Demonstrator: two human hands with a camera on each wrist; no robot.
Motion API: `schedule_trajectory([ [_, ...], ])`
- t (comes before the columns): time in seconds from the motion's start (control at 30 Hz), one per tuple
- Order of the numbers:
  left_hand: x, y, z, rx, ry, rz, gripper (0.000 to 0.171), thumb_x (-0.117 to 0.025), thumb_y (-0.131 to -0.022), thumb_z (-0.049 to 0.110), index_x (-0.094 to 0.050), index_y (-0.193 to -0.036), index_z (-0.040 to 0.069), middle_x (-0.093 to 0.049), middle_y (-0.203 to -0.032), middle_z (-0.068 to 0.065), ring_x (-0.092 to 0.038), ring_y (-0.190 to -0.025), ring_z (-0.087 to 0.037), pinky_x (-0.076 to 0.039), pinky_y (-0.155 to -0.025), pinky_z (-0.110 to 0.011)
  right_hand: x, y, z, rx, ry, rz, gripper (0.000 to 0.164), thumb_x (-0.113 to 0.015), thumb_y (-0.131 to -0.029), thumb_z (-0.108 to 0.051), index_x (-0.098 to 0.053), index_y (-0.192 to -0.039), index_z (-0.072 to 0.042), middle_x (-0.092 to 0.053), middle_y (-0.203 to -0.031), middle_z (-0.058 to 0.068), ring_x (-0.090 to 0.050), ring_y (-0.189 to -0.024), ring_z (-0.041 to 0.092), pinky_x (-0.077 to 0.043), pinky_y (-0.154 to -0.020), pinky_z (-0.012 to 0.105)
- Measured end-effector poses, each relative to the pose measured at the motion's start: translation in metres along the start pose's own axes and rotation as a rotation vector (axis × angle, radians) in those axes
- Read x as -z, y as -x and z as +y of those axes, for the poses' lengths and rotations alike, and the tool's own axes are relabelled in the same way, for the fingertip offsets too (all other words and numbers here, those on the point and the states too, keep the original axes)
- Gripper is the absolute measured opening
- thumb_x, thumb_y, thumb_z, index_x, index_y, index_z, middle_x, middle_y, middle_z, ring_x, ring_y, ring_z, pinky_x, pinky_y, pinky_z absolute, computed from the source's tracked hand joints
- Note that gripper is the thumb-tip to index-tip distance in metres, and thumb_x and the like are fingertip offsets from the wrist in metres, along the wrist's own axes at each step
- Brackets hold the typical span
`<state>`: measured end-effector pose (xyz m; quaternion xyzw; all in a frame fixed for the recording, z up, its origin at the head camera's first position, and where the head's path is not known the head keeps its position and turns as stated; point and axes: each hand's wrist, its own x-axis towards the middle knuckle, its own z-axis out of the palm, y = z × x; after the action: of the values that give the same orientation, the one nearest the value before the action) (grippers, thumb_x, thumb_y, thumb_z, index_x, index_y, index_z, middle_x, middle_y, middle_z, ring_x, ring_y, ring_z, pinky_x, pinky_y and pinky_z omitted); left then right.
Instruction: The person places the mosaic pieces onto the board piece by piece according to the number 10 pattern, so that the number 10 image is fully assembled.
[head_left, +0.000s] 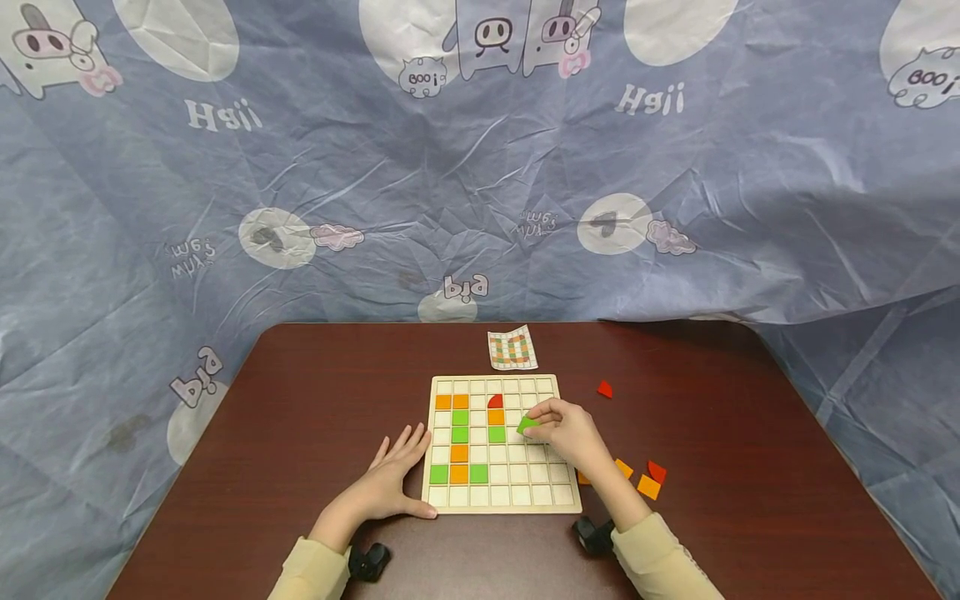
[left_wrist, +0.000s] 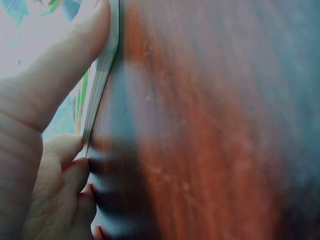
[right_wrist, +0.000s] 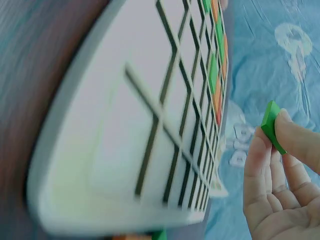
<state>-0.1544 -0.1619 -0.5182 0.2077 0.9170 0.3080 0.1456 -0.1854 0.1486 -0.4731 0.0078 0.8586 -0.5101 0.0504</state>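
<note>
My right hand (head_left: 573, 435) pinches a green square tile (head_left: 527, 425) between thumb and fingertips, over the right half of a pale wooden grid board (head_left: 531, 497). In the right wrist view the green tile (right_wrist: 271, 125) is tilted and held apart from the board. With its fingers spread, my left hand (head_left: 386, 485) rests at the board's left edge, the thumb touching the lower left corner. Orange and green square tiles sit in the left columns. Farther right, a red quarter-round piece (head_left: 495, 402) is above an orange tile (head_left: 496, 417) and a green tile (head_left: 497, 434).
A small printed card with a coloured grid pattern (head_left: 512, 350) lies behind the board. Right of it is a loose red piece (head_left: 605, 389). Near my right forearm lie orange tiles (head_left: 648, 487) and another red piece (head_left: 657, 471). A printed cloth (head_left: 420, 183) hangs behind the table.
</note>
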Motion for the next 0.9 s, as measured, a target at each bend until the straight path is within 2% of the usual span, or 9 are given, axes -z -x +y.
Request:
schedule_trajectory([
  [0.37, -0.001, 0.0, -0.002, 0.004, -0.004, -0.003, 0.12, -0.088, -0.067, 0.047, -0.02, -0.158, 0.008, -0.013, -0.165, -0.015, -0.006, -0.154, -0.036, -0.001, -0.12, -0.062, -0.036, -0.003, -0.004, 0.061, 0.073, -0.094, 0.013, -0.079, -0.08, -0.005, -0.072, -0.092, -0.005, -0.07, -0.083, 0.001, -0.063, -0.071, 0.01, -0.051, -0.065, 0.026],
  [0.63, 0.0, -0.001, -0.003, 0.004, 0.007, -0.003, 0.12, -0.088, -0.067, 0.047, -0.02, -0.157, 0.007, -0.013, -0.165, -0.016, -0.005, -0.153, -0.037, 0.0, -0.12, -0.062, -0.044, -0.001, -0.002, 0.169, 0.21, -0.116, 0.008, -0.079, -0.08, -0.006, -0.073, -0.083, -0.01, -0.067, -0.075, -0.002, -0.058, -0.068, 0.008, -0.05, -0.064, 0.025],
  [0.9, 0.0, -0.001, -0.002, -0.005, 0.006, -0.004, 0.121, -0.089, -0.067, 0.046, -0.019, -0.157, 0.005, -0.012, -0.165, -0.018, -0.005, -0.153, -0.039, 0.0, -0.119, -0.064, -0.046, 0.003, -0.005, 0.208, 0.264, -0.117, 0.008, -0.08, -0.079, -0.005, -0.073, -0.081, -0.008, -0.063, -0.078, 0.001, -0.055, -0.068, 0.009, -0.048, -0.063, 0.022],
])
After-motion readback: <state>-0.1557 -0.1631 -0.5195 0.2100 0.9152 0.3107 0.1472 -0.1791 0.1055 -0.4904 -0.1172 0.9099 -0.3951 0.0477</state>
